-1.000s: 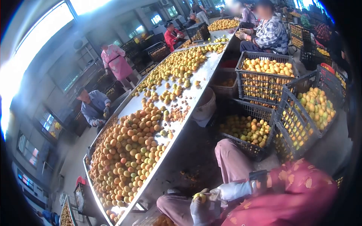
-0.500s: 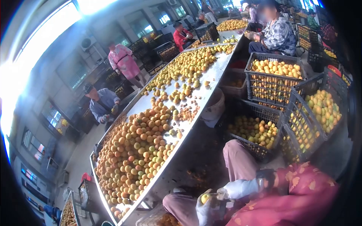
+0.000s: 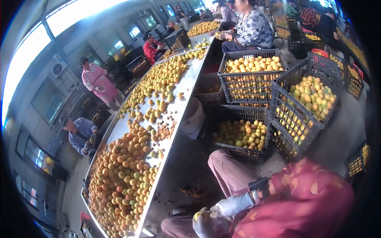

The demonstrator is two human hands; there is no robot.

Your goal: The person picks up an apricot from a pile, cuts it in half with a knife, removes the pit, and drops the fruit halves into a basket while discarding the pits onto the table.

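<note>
Low in the view, my left hand [image 3: 204, 227], in a pale glove, is closed around a small round yellow fruit [image 3: 197, 215], which looks like an apricot or plum. My right hand [image 3: 223, 208], also gloved and with a dark band at the wrist, meets it at the fruit. Its fingers are pinched together; whatever they grip is hidden. Both hands are above my lap, between my knees. Beyond them, a long metal sorting table [image 3: 179, 115] carries a large heap of orange and yellow fruit [image 3: 125, 178].
Beside my knees is a black crate [image 3: 238, 148] part-filled with fruit. Behind it stand a fuller crate [image 3: 254, 75] and a tilted crate [image 3: 303, 127]. A white bucket [image 3: 192, 117] is under the table's edge. Co-workers sit or stand around the table.
My view has swung to the right, so the table and crates appear farther left. My hands stay together at the yellow fruit. The co-worker in pink has shifted posture.
</note>
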